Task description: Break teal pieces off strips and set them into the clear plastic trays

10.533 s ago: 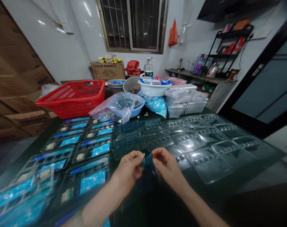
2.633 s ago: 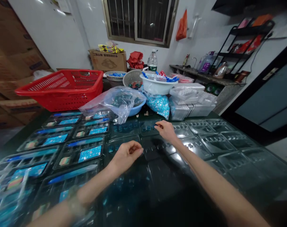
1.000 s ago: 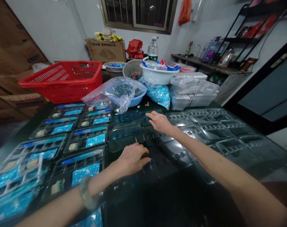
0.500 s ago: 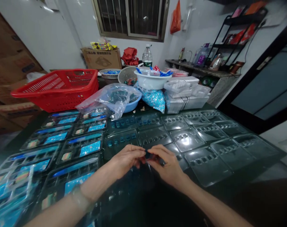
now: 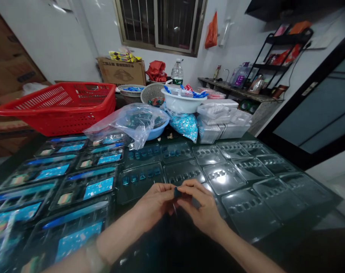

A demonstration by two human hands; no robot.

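My hands meet low in the middle of the view, over the near edge of the trays. My left hand and my right hand pinch a small dark blue piece between their fingertips. A darker bit shows under my right fingers, and I cannot tell what it is. Just beyond my hands lies a clear blister tray with blue pieces in its cavities. Trays holding blue printed cards fill the left side, and clear trays spread to the right.
All the trays rest on a dark glossy table. Behind them stand a red plastic basket, a plastic bag over a blue bowl, a white bowl, a bag of blue pieces and stacked clear trays.
My hands have come together from their spread positions on the trays and now pinch the blue piece. The head view has also shifted slightly.
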